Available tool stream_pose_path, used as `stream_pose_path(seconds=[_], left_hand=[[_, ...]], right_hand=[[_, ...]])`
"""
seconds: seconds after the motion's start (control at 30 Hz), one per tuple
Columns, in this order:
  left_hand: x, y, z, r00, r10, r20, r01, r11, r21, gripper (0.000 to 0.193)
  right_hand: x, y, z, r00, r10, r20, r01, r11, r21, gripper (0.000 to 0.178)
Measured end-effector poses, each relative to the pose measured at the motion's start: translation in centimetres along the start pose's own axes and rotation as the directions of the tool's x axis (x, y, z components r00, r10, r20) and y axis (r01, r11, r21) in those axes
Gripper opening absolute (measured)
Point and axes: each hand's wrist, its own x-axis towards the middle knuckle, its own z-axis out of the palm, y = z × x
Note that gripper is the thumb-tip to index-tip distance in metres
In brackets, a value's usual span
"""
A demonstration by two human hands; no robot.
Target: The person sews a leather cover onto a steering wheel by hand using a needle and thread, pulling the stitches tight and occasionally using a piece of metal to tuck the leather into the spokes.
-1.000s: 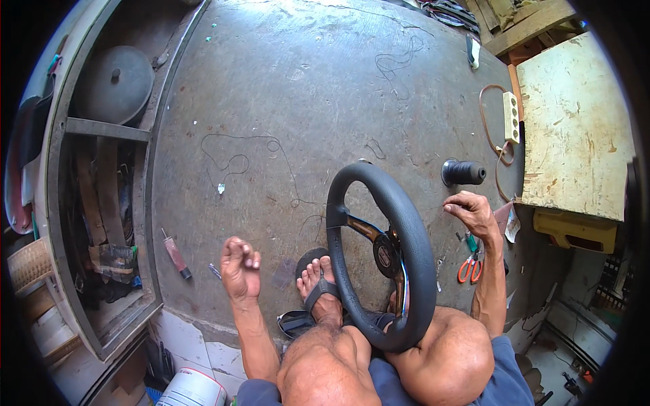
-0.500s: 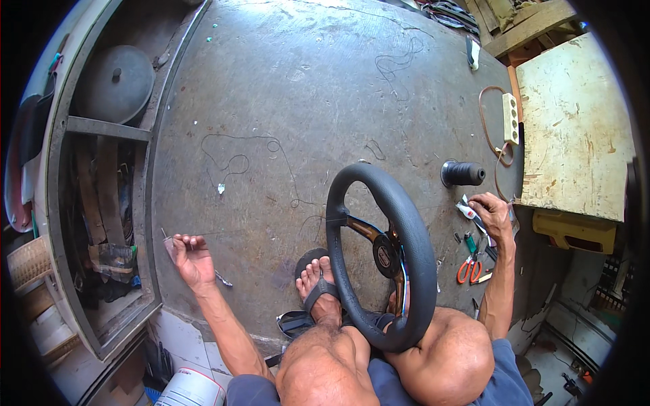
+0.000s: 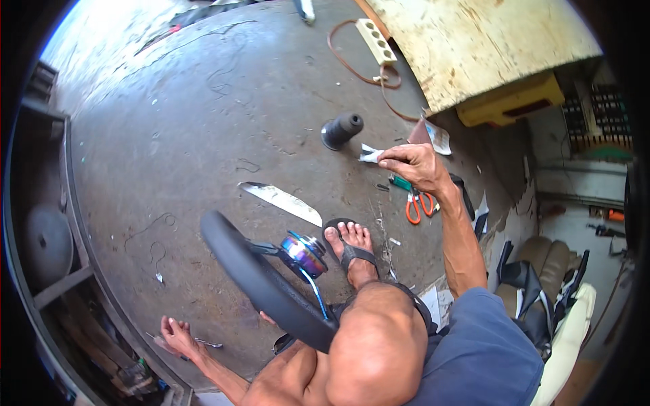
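My view has turned: the wheel (image 3: 256, 279) shows side-on, left of the spool (image 3: 342, 132).
Right of it, the right hand (image 3: 421, 168) pinches a white thing (image 3: 370, 155); far left, I can't tell what the left hand (image 3: 178, 337) holds.

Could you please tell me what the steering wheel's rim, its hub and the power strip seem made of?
Rim: perhaps leather or rubber, matte black with soft highlights. Hub: probably metal, given its glossy rainbow sheen. Power strip: likely plastic, smooth and off-white.
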Motion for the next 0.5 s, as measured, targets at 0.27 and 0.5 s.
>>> stream_pose_path(seconds=[0.27, 0.5], left_hand=[[-14.4, 9.6, 16.8, 0.261, 0.239, 0.935, -0.430, 0.896, -0.108, 0.047], [-17.3, 11.6, 22.9, 0.066, 0.106, 0.992, -0.294, 0.952, -0.082, 0.055]], right_hand=[[-1.7, -4.3, 12.3, 0.937, -0.349, -0.019, 0.344, 0.912, 0.223, 0.018], [0.0, -7.8, 15.6, 0.877, -0.443, -0.188, 0.480, 0.831, 0.281, 0.015]])
